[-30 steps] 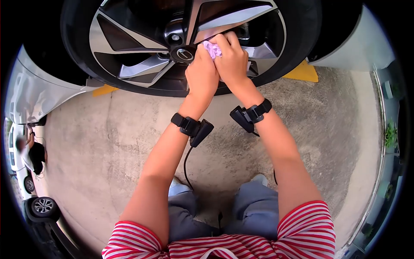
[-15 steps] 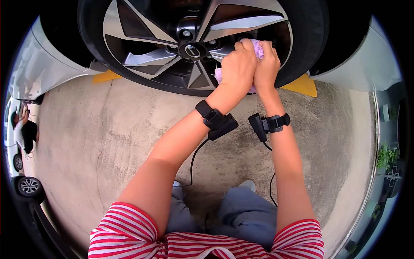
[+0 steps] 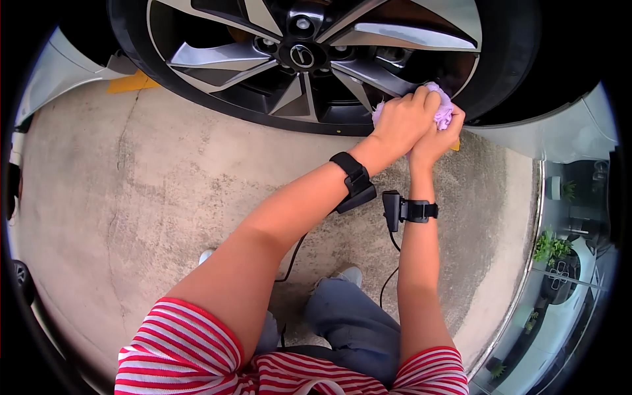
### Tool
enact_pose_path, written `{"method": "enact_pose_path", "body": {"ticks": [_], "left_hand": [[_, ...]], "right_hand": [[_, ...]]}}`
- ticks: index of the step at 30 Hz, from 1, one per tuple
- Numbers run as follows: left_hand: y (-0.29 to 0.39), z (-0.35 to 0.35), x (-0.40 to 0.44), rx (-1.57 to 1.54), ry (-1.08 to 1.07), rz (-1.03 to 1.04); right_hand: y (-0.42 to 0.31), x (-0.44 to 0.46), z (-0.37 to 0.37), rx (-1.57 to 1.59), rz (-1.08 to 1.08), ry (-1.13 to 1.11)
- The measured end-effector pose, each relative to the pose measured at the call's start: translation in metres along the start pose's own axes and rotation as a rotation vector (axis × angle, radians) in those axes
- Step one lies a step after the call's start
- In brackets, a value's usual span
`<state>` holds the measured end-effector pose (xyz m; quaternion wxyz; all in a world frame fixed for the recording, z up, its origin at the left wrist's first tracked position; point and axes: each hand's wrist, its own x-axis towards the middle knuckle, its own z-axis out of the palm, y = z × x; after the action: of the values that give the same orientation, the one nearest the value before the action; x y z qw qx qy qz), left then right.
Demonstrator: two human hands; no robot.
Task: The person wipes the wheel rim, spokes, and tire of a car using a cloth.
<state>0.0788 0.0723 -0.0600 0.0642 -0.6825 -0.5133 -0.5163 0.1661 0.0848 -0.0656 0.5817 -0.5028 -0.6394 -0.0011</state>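
Note:
Both my hands are clasped around a bunched lilac cloth point(image 3: 441, 107) at the lower right of the car wheel point(image 3: 299, 99). My left hand point(image 3: 405, 120) lies across the cloth, fingers curled over it, and a frayed end pokes out beside its thumb side. Close against it, my right hand point(image 3: 438, 139) grips the cloth from the right, partly hidden behind the left. The hands are in front of the rim's lower right edge and the black tyre; whether the cloth presses on them I cannot tell. Dark gaps lie between the wheel's silver and black spokes.
A yellow floor marking point(image 3: 131, 82) shows under the car at left. Pale car body panels point(image 3: 559, 138) flank the wheel. Stained concrete point(image 3: 178, 171) spreads below. Black wrist straps with cables hang from my forearms. Glass and green plants point(image 3: 552, 248) stand at far right.
My hands and the cloth have moved right and slightly down, from over the spokes to the rim's lower right edge. The camera view has shifted, so the wheel appears larger and higher.

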Motion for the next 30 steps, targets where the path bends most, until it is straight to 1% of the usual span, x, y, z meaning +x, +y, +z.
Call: {"method": "enact_pose_path", "body": {"ticks": [2,3,5,6,8,9,12,13,14,17,18,19,20,21,22,23,24,27,30], "left_hand": [[-0.004,-0.003,-0.007,-0.007,-0.013,0.083],[-0.005,-0.001,-0.012,0.022,-0.063,0.099],[-0.01,0.002,-0.024,0.087,-0.154,0.137],[-0.014,-0.002,-0.025,0.097,-0.148,0.138],[-0.019,-0.007,-0.033,0.093,-0.13,0.121],[-0.025,-0.02,-0.03,0.028,-0.113,0.159],[-0.056,-0.04,-0.028,-0.032,-0.04,0.234],[-0.065,-0.05,-0.029,-0.01,-0.024,0.197],[-0.071,-0.058,-0.029,0.01,-0.006,0.158],[-0.087,-0.069,-0.026,0.044,0.026,0.169],[-0.088,-0.071,-0.024,0.064,0.026,0.175],[-0.09,-0.072,-0.02,0.061,0.072,0.17],[-0.093,-0.072,-0.017,0.066,0.08,0.202],[-0.094,-0.075,-0.016,0.068,0.081,0.224],[-0.097,-0.076,-0.02,0.073,0.086,0.247],[-0.1,-0.076,-0.022,0.099,0.114,0.237],[-0.105,-0.076,-0.023,0.112,0.116,0.209],[-0.113,-0.079,-0.03,0.13,0.114,0.131],[-0.123,-0.085,-0.041,0.091,0.128,-0.017]], "right_hand": [[-0.001,-0.023,0.006,0.022,0.126,0.063],[-0.002,-0.029,0.009,0.036,0.18,0.099],[0.023,-0.055,0.018,0.006,0.257,0.042],[0.021,-0.059,0.021,-0.012,0.293,0.008],[0.02,-0.07,0.027,0.0,0.23,0.029],[0.014,-0.075,0.033,0.011,0.203,0.038],[-0.001,-0.082,0.054,0.057,0.328,0.076],[-0.006,-0.086,0.062,0.129,0.329,0.052],[-0.011,-0.089,0.07,0.112,0.321,0.055],[-0.031,-0.092,0.091,0.088,0.31,0.087],[-0.042,-0.089,0.094,0.1,0.307,0.087],[-0.057,-0.082,0.096,0.11,0.309,0.093],[-0.065,-0.081,0.094,0.114,0.321,0.101],[-0.06,-0.081,0.094,0.073,0.298,0.083],[-0.064,-0.08,0.093,0.033,0.223,0.082],[-0.07,-0.079,0.09,0.058,0.219,0.06],[-0.076,-0.077,0.089,0.086,0.21,0.038],[-0.078,-0.076,0.096,0.049,0.073,0.048],[-0.079,-0.08,0.105,0.091,-0.053,-0.033]]}}
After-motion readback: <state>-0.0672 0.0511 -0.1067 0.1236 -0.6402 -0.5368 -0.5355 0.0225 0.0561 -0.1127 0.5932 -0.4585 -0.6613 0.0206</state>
